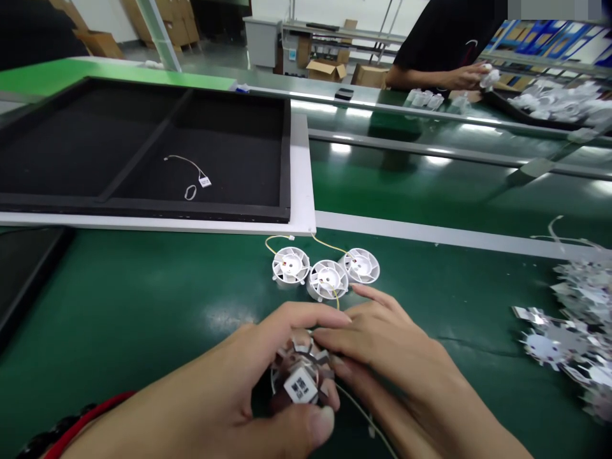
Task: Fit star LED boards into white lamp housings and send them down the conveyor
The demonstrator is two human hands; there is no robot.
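Finned part (308, 356), shiny, metal-looking, sits in the left hand (229, 376), in front of three white fan-like housings (291, 266) on the green tabletop (191, 280); can't tell if its underside touches down. Left hand: thumb and fingers curled round it, narrow hold. Right hand (396, 350): fingers bent in at its right side, near or on the fins; thumb hidden, so can't tell whether it pinches anything. Handling, judged by look: light, fits one hand; body stiff, fins thin, probably easy to bend, smooth faces likely a bit slippery. Pale cable (370, 421) running off to the lower right looks soft and flexible, weak spot likely where it joins a part; that joint is hidden. Best hold: opposite sides of the outer body, light pressure, off fin tips and cable. Direction: white square with printed code (301, 386) faces up toward the camera, turned cornerwise; fins spread outward around it. Axis through the middle looks closer to upright than flat, tipped toward the person; exact lean unclear behind fingers. No long axis evident across the round outline.
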